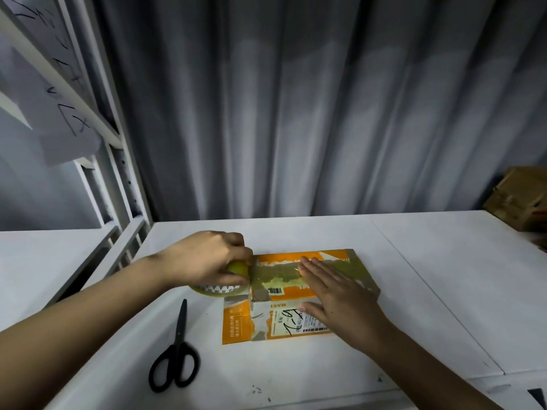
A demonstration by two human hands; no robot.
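Black scissors (175,349) lying near-left; left hand (207,258) gripping yellowish clear tape roll (217,287), flat open right hand (334,297) pressing orange flattened cardboard box (236,324); keep tape taut.

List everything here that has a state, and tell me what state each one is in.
Flat orange cardboard parcel: lying flat on the white table, partly taped.
Clear tape roll: partly unrolled, strip stuck across the parcel.
Black scissors: blades closed, lying untouched.
Left hand: gripping the tape roll.
Right hand: fingers straight, pressing the strip down.
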